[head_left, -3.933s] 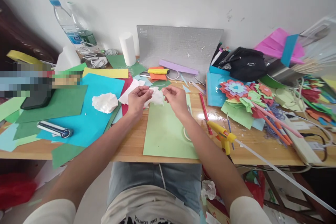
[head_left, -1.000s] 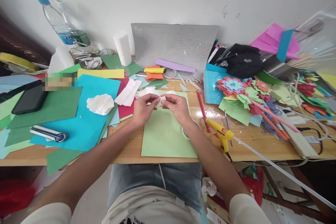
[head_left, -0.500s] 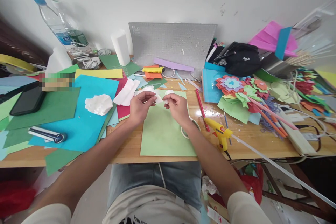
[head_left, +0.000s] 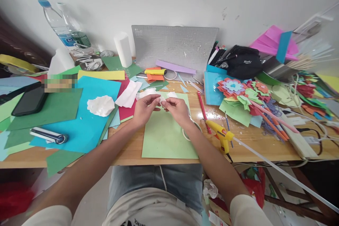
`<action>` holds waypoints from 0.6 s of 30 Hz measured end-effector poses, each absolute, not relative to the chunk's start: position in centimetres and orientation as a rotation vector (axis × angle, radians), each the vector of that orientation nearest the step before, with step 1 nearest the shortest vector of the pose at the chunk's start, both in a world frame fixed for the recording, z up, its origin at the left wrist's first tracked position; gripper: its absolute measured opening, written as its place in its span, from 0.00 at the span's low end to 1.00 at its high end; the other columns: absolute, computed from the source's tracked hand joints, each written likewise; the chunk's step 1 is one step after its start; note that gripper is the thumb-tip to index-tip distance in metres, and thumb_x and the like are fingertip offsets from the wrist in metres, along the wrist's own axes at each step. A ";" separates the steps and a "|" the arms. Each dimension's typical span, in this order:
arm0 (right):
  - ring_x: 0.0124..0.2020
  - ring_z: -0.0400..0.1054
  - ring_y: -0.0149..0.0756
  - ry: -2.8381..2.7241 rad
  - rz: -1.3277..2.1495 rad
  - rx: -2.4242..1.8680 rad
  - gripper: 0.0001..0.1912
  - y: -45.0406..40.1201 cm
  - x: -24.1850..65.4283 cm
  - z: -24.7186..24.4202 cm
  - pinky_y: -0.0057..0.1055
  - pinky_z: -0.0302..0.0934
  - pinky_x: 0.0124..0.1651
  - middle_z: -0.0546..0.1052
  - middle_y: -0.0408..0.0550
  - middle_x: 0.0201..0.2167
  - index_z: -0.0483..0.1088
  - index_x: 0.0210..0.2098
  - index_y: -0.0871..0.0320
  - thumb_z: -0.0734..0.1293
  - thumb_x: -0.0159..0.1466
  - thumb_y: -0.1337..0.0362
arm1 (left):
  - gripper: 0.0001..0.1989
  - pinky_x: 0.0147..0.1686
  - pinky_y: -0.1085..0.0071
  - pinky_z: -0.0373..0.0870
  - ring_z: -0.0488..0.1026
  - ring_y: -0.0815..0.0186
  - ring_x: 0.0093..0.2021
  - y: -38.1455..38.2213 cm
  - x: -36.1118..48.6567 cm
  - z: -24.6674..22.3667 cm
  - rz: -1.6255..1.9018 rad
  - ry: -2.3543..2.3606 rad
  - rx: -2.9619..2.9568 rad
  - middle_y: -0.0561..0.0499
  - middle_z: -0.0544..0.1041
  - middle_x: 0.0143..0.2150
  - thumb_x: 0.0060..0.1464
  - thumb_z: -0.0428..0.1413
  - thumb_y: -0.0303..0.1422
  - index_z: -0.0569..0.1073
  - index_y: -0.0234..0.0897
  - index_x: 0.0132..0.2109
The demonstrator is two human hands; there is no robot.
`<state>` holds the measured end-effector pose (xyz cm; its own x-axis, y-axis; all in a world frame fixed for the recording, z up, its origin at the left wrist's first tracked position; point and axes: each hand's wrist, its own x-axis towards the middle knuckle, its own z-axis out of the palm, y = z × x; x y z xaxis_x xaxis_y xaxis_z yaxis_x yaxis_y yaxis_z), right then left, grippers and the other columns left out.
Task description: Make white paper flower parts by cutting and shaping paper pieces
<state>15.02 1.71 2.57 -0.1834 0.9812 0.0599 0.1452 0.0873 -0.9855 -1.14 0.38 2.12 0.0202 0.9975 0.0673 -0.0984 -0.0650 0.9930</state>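
Note:
My left hand (head_left: pixel 146 108) and my right hand (head_left: pixel 178 109) meet above a light green sheet (head_left: pixel 166 137), fingertips pinched together. Between them is a small piece of white tissue paper (head_left: pixel 161 100), mostly hidden by the fingers. Other white tissue (head_left: pixel 148 93) lies just behind my left hand, and a white scrap (head_left: pixel 172 94) shows behind the right. To the left are a folded tissue (head_left: pixel 129 94) and a crumpled tissue wad (head_left: pixel 101 106) on blue paper. A roll of tape (head_left: pixel 184 134) sits partly under my right wrist.
Right of the sheet lie a red pencil-like stick (head_left: pixel 203 113) and a yellow glue gun (head_left: pixel 221 132) with a long glue stick jutting toward the front edge. Paper flowers (head_left: pixel 234 86) lie beyond. A stapler (head_left: pixel 49 135) and a phone (head_left: pixel 30 99) rest at left; a grey cutting mat (head_left: pixel 174 46) leans on the wall.
My hands have come together; half a second ago they were slightly apart, each pinching white tissue. The scrap behind my right hand now shows on its own. The camera view shifted slightly.

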 end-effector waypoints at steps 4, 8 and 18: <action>0.26 0.65 0.30 -1.579 1.125 -1.162 0.21 1.4 15.1 2.7 0.29 0.62 0.32 0.72 0.43 0.23 0.75 0.28 0.59 0.69 0.60 0.45 | 0.21 0.35 0.67 0.80 0.77 0.63 0.38 0.4 -1.3 2.4 1.249 1.064 1.183 0.47 0.80 0.37 0.50 0.65 0.46 0.79 0.35 0.45; 0.30 0.67 0.32 -1.579 1.103 -1.129 0.19 1.2 15.0 3.0 0.29 0.64 0.33 0.76 0.46 0.30 0.76 0.33 0.58 0.69 0.60 0.47 | 0.19 0.34 0.68 0.79 0.75 0.66 0.34 0.4 -1.3 2.5 1.262 1.077 1.167 0.49 0.77 0.32 0.49 0.65 0.48 0.78 0.35 0.37; 0.28 0.68 0.33 -1.499 1.170 -1.111 0.21 1.2 14.8 2.9 0.30 0.66 0.33 0.74 0.45 0.26 0.75 0.29 0.57 0.70 0.58 0.44 | 0.18 0.29 0.72 0.78 0.71 0.68 0.33 0.3 -1.3 2.1 1.229 1.098 1.268 0.51 0.73 0.32 0.53 0.62 0.48 0.74 0.35 0.36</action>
